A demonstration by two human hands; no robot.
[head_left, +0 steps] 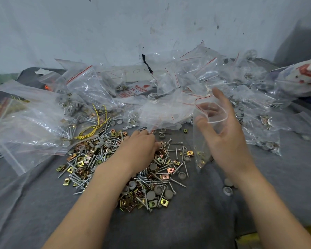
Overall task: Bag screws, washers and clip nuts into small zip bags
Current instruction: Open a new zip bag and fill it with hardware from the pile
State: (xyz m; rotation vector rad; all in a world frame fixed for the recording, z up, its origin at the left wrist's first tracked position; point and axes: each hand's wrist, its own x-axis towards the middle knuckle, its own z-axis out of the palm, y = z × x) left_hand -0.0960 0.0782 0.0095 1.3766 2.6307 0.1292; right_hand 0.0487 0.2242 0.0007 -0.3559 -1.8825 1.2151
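Left hand [140,148]: palm down on the loose pile of silver screws, brass-coloured square clip nuts and grey round washers [151,186]. Fingers curled into the parts at the pile's far edge. Fingertips are hidden, so I can't tell what they pinch, if anything.

Right hand [224,135]: raised above the grey cloth [187,230], to the right of the pile and apart from it. It holds a small clear zip bag with a red seal line [200,144] by the mouth. The thumb [199,121] is on the near lip and the curled fingers on the far lip, so the mouth is held agape and faces up-left. The bag hangs down in front of the palm. A few clip nuts and screws sit in its bottom corner, just above the cloth.

The bag mouth is right of and higher than the left hand, near but not touching it.

Behind both hands is a heap of filled clear zip bags [250,108] along the white wall [115,24]. Large clear bags [31,123] lie far left, with yellow wire loops [90,132] beside them, touching the pile's left edge.
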